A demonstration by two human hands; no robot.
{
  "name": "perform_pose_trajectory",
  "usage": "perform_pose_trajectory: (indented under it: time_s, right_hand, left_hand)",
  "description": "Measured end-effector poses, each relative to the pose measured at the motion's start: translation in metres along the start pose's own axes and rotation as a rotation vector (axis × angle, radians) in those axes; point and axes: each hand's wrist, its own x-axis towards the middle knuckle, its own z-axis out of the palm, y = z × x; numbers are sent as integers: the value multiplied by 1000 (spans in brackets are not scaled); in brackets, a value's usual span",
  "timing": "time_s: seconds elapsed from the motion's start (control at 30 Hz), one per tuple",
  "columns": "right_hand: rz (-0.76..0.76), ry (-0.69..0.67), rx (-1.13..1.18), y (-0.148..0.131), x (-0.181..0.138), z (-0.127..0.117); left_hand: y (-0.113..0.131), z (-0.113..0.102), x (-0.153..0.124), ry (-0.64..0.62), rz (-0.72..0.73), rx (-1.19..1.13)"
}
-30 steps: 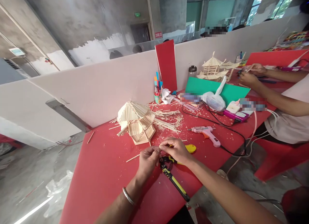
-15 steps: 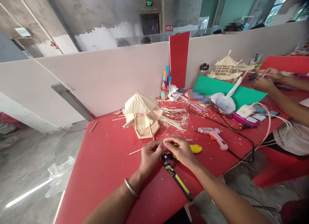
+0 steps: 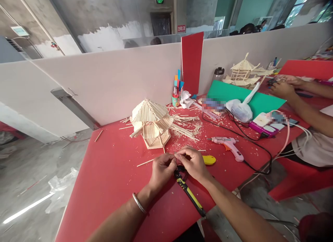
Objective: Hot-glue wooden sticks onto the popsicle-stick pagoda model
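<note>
My left hand (image 3: 163, 168) and my right hand (image 3: 191, 163) meet fingertip to fingertip above the red table (image 3: 111, 186). Both are closed in a pinch, and whatever is between the fingers is too small or hidden to make out. Just beyond them stands a small pavilion model (image 3: 151, 125) built of thin wooden sticks, with a pointed roof and a many-sided base. Beneath the hands lie cutting pliers (image 3: 191, 195) with black and yellow handles, their head partly covered. A yellow-handled tool (image 3: 208, 160) shows past my right hand, the rest of it hidden.
Loose sticks (image 3: 186, 131) and shavings lie right of the model. A pink glue gun (image 3: 229, 144) trails a black cable. Behind are a green board (image 3: 244, 96), a plastic bag (image 3: 239, 110) and a purple power strip (image 3: 264, 129). A co-worker's hands (image 3: 283, 87) are at the right.
The whole view has shifted slightly, so things sit a little further left and higher. My hands keep the same pinch, fingertips together, with hardly any movement.
</note>
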Motion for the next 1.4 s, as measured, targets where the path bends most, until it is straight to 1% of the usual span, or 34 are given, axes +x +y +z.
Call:
perform_pose_trajectory:
  time_s: [0.07, 0.13, 0.23, 0.3, 0.37, 0.43, 0.53, 0.6, 0.67, 0.83, 0.93, 1.0, 1.1, 1.17, 1.2, 1.23, 1.27, 1.33, 1.4]
  right_hand:
    - [-52, 16, -36, -3, -1, 0]
    - [-81, 17, -49, -5, -2, 0]
    - [-81, 11, 9, -5, -1, 1]
    - [-33, 3, 118, -3, 0, 1]
    - [73, -25, 297, 1, 0, 3]
    - [187, -65, 465, 7, 0, 6]
    - [266, -95, 562, 13, -1, 11]
    - [273, -96, 563, 15, -1, 13]
    - [275, -89, 557, 15, -1, 13]
    - [257, -25, 490, 10, 2, 12]
    - [224, -1, 424, 7, 3, 10]
    - [161, 9, 331, 4, 3, 9]
    - [-4, 19, 140, -1, 1, 8]
    - [-103, 34, 62, -4, 0, 8]
    - [-123, 43, 56, -4, -1, 8]
    - [-106, 48, 89, -4, -1, 8]
    - [-41, 43, 174, -3, -2, 9]
    - [159, 5, 412, 1, -1, 10]
    - [320, -29, 597, 5, 1, 12]
  left_hand:
    - [1, 1, -1, -4, -60, -83]
    - [3, 3, 0, -33, -165, -216]
    - [7, 4, 2, -61, -281, -373]
    - [10, 5, 4, -60, -336, -481]
    - [12, 5, 6, -82, -385, -574]
    - [13, 4, 7, -135, -420, -623]
    - [12, 2, 7, -209, -445, -650]
    - [11, 1, 7, -228, -444, -660]
    - [10, 0, 7, -219, -432, -662]
    - [8, 2, 7, -127, -388, -661]
    - [7, 3, 7, -98, -383, -644]
    - [7, 4, 8, -83, -371, -627]
    - [7, 2, 9, -79, -394, -634]
    - [7, 0, 10, -104, -436, -671]
    - [8, -1, 11, -135, -459, -693]
    - [8, -3, 12, -171, -478, -717]
    - [8, -4, 12, -212, -491, -742]
    - [9, -6, 14, -288, -493, -783]
    - [8, -7, 15, -314, -465, -795]
